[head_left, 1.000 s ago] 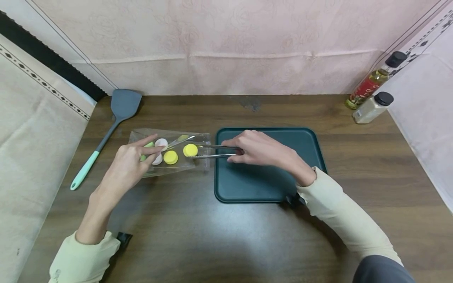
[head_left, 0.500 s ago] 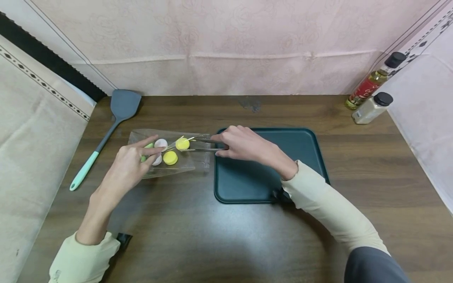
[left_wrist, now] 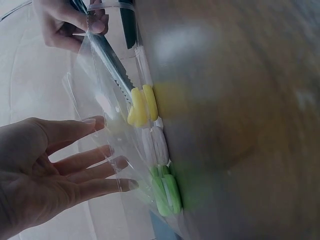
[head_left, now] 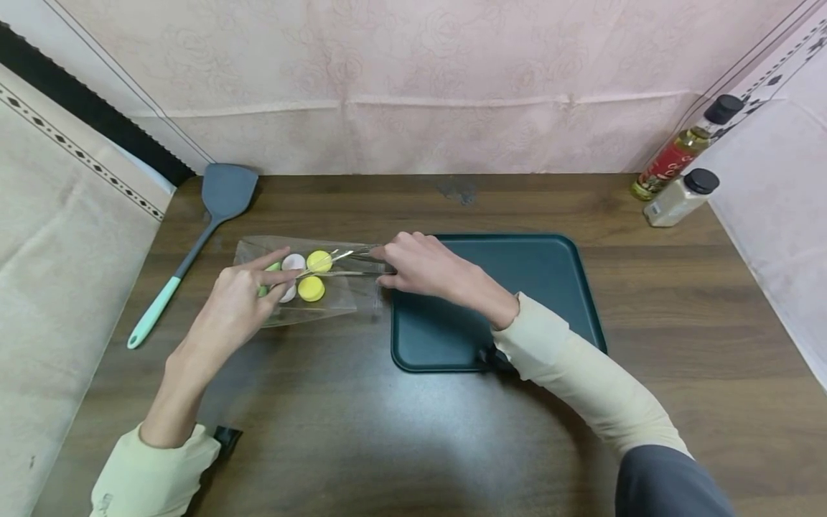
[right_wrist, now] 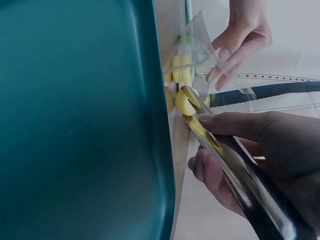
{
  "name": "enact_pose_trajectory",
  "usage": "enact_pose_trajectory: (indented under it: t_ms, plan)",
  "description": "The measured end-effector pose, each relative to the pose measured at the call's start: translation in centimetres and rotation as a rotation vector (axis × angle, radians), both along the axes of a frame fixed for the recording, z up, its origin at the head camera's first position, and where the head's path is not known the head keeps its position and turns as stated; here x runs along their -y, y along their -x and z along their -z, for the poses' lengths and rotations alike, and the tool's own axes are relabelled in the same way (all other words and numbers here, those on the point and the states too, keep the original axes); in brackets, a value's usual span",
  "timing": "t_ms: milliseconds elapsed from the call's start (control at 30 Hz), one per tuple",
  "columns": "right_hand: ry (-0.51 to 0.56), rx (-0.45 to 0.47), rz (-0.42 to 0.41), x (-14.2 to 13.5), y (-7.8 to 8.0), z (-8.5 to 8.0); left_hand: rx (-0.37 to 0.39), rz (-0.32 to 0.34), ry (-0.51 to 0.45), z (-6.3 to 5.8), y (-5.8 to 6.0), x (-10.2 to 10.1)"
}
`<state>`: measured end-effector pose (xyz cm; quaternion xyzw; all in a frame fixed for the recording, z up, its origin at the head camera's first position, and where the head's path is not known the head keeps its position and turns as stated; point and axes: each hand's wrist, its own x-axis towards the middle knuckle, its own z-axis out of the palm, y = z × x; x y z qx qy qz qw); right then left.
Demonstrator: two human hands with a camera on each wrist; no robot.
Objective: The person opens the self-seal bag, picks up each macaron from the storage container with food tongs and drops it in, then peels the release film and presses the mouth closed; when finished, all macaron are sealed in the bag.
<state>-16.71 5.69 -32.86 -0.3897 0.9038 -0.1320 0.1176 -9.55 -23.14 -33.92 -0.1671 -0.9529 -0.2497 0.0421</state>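
Observation:
My left hand (head_left: 235,301) pinches the upper film at the mouth of a clear plastic bag (head_left: 365,305) lying on the table, holding the film raised. Steel tongs (right_wrist: 245,175) are gripped in my right hand (head_left: 436,269), with thumb and fingers on their arms. Their tips reach inside the bag and sit around a yellow macaron (right_wrist: 185,103). Beside it in the bag lies another yellow macaron (head_left: 311,289). Farther left are white macarons (head_left: 293,261) and green macarons (left_wrist: 166,192), partly hidden by my left fingers in the head view.
A dark teal tray (head_left: 530,248) stands right of the bag, beneath my right forearm. At the left lies a grey spatula (head_left: 227,190) with a mint handle. An oil bottle (head_left: 672,159) and a black-capped jar (head_left: 675,201) stand at the back right. Cloth hangs behind the table.
My right hand has moved left, carrying the yellow macaron in the tongs deeper into the bag, beside the other yellow one. My left hand has stayed in place.

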Motion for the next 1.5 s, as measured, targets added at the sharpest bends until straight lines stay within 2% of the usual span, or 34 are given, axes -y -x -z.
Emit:
enact_pose_trajectory:
  t_ms: [400, 533, 667, 833, 933, 1033, 1133, 1300, 1500]
  plan:
    - [0.002, 0.028, 0.026, 0.9, 0.0, 0.5, -0.005, -0.01, 0.019, 0.2, -0.1, -0.1]
    - [0.001, 0.083, 0.052, 0.2, -0.4, -0.2, -0.002, -0.013, 0.014, 0.3, -0.1, 0.0]
    - [-0.013, 0.14, 0.083, -1.9, -1.1, -1.6, 0.02, -0.025, 0.008, 0.2, -0.2, 0.1]
    - [-0.012, 0.156, 0.123, -6.9, -2.8, -3.5, 0.03, -0.018, 0.002, 0.2, -0.1, 0.0]
    - [-0.004, 0.078, 0.178, -11.3, -4.6, -4.5, 0.032, -0.014, -0.005, 0.2, 0.0, 0.0]
    - [-0.026, -0.016, 0.271, -16.0, -6.5, -4.7, 0.034, -0.018, -0.004, 0.1, 0.0, 0.0]
    - [-0.061, -0.044, 0.409, -20.4, -8.3, -4.3, 0.032, -0.017, 0.001, 0.1, 0.0, 0.1]
    - [-0.106, 0.008, 0.65, -26.7, -10.2, -2.2, 0.023, -0.012, 0.002, 0.2, 0.0, 0.1]
    - [-0.175, 0.045, 0.802, -30.9, -12.0, 0.7, 0.005, -0.006, 0.002, 0.1, 0.1, 0.0]
